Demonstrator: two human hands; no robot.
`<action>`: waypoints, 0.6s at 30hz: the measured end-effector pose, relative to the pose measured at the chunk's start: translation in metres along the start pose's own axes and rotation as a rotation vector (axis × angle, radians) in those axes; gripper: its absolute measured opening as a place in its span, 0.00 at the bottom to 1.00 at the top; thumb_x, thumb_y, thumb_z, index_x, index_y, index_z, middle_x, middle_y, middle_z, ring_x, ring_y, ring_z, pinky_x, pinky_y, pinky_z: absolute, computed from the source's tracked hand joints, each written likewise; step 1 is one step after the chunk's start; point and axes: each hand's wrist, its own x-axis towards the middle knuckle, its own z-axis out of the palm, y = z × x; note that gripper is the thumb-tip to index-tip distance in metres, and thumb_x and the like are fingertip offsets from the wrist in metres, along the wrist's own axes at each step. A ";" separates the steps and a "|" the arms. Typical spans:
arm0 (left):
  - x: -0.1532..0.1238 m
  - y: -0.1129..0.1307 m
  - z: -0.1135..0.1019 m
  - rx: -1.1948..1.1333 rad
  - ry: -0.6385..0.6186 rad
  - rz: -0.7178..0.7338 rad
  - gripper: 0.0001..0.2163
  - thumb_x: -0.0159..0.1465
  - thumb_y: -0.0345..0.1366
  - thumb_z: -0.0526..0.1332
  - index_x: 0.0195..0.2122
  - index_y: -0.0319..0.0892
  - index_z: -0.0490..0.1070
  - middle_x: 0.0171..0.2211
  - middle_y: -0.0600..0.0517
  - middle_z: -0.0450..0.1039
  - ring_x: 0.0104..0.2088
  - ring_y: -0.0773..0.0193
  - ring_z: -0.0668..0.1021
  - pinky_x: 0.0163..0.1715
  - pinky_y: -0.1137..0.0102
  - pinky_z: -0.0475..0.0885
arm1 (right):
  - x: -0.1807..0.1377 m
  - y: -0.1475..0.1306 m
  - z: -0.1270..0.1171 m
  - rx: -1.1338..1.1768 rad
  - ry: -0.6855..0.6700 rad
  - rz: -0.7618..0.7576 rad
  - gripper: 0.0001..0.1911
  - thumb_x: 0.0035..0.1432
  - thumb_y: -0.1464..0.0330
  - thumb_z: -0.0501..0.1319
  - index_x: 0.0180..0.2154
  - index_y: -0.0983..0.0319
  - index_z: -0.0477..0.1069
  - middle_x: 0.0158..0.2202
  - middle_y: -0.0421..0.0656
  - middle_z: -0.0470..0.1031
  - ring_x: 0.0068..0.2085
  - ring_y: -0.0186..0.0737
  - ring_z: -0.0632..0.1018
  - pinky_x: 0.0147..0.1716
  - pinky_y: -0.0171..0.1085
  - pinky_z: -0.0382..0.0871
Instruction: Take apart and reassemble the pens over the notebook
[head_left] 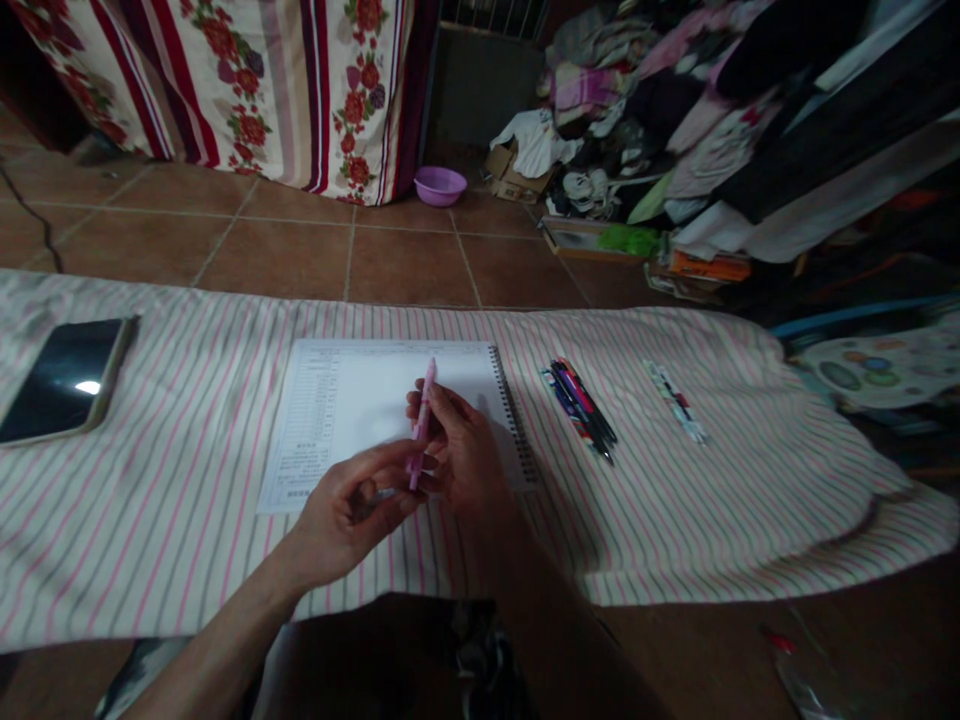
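My right hand is closed around a pink pen, holding it nearly upright over a spiral notebook with a printed sheet on top. My left hand pinches the pen's lower end with thumb and fingers. Both hands hover above the notebook's lower right part. The notebook lies on a pink-striped cloth.
A dark phone rests on the cloth at the left. A bunch of pens and one more pen lie to the right of the notebook. Beyond the cloth are tiled floor, a purple bowl and piled clothes.
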 end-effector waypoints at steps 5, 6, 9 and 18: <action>0.001 0.001 0.000 0.067 0.043 -0.004 0.16 0.60 0.34 0.63 0.50 0.43 0.71 0.37 0.48 0.80 0.36 0.61 0.81 0.39 0.65 0.76 | 0.001 0.002 0.000 0.011 -0.008 -0.001 0.11 0.43 0.63 0.70 0.30 0.61 0.76 0.28 0.39 0.77 0.31 0.33 0.75 0.28 0.31 0.69; 0.001 0.001 0.000 0.082 0.058 -0.005 0.16 0.59 0.34 0.64 0.49 0.43 0.72 0.38 0.47 0.80 0.37 0.60 0.81 0.39 0.65 0.76 | 0.001 0.002 0.000 0.012 -0.009 -0.002 0.12 0.42 0.63 0.70 0.30 0.61 0.76 0.27 0.39 0.77 0.30 0.32 0.75 0.28 0.31 0.69; 0.002 -0.001 0.000 0.129 0.095 0.000 0.15 0.59 0.35 0.64 0.47 0.44 0.73 0.41 0.47 0.79 0.39 0.59 0.80 0.39 0.65 0.77 | 0.002 0.003 0.000 0.007 -0.004 -0.007 0.12 0.41 0.63 0.71 0.29 0.62 0.76 0.27 0.39 0.77 0.30 0.32 0.75 0.27 0.31 0.69; 0.001 -0.008 0.003 0.111 0.094 0.058 0.13 0.60 0.34 0.63 0.46 0.41 0.72 0.43 0.45 0.79 0.38 0.59 0.82 0.38 0.67 0.78 | 0.000 0.003 0.001 -0.005 -0.021 -0.032 0.14 0.39 0.62 0.71 0.29 0.62 0.75 0.26 0.39 0.76 0.28 0.32 0.74 0.28 0.32 0.69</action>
